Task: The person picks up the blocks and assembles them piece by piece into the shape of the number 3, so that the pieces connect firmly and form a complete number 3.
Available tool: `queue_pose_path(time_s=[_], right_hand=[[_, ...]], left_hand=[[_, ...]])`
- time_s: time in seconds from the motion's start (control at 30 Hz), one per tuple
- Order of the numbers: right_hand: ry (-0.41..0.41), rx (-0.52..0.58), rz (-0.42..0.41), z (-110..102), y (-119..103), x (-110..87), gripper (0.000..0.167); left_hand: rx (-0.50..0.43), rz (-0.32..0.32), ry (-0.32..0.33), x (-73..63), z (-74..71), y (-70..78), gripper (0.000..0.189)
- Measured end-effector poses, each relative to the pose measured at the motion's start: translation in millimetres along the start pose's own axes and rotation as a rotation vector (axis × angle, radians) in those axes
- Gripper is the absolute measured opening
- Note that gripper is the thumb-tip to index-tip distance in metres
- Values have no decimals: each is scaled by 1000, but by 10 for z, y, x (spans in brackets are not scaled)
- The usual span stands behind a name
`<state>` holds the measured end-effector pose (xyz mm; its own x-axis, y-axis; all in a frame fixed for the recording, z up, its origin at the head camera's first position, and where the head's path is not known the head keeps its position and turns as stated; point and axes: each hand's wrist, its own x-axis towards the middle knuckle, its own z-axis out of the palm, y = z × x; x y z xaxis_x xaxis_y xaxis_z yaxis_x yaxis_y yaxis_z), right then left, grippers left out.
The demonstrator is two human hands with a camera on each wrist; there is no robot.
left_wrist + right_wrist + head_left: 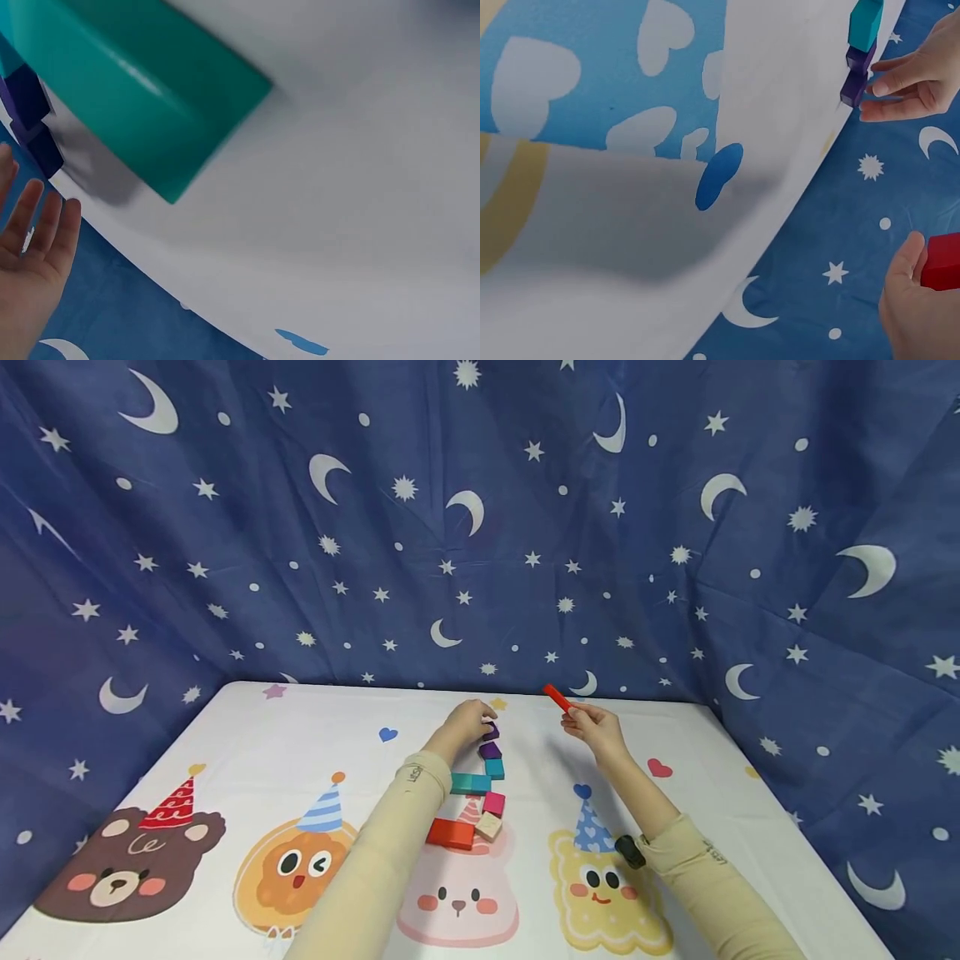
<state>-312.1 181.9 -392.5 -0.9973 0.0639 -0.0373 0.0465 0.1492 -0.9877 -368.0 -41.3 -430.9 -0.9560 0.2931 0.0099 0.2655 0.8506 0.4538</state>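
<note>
My right hand [596, 731] holds a long red block [556, 697] up over the back right part of the table, gripping one end. In the right wrist view, its thumb [906, 259] lies along the red block [943, 261]. At the far end of a row of blocks, my left hand [467, 720] is beside a dark purple block [491, 732]. Its fingers look loosely extended in the left wrist view; whether they touch the block, I cannot tell. Nearer me come another purple block [490, 751], a blue block [494, 768] and a teal block [461, 784].
The row continues towards me with a pink block [494, 803], a pale wooden block [488, 827] and a red block [451, 833]. They lie on a white cloth [337, 727] printed with cartoon faces. A dark blue star-and-moon curtain [525, 510] hangs behind the table.
</note>
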Motion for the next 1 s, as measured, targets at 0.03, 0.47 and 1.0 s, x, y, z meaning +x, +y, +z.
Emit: queue_pose_path(time_s=[0.03, 0.47, 1.0], right_hand=[[-2, 9, 0, -5, 1, -1, 39], [-40, 78, -3, 27, 10, 13, 40], [-70, 204, 67, 113, -39, 28, 43]], left_hand=[[3, 1, -19, 17, 1, -7, 28], [73, 98, -133, 464, 282, -331, 26], [156, 20, -196, -89, -166, -115, 42]])
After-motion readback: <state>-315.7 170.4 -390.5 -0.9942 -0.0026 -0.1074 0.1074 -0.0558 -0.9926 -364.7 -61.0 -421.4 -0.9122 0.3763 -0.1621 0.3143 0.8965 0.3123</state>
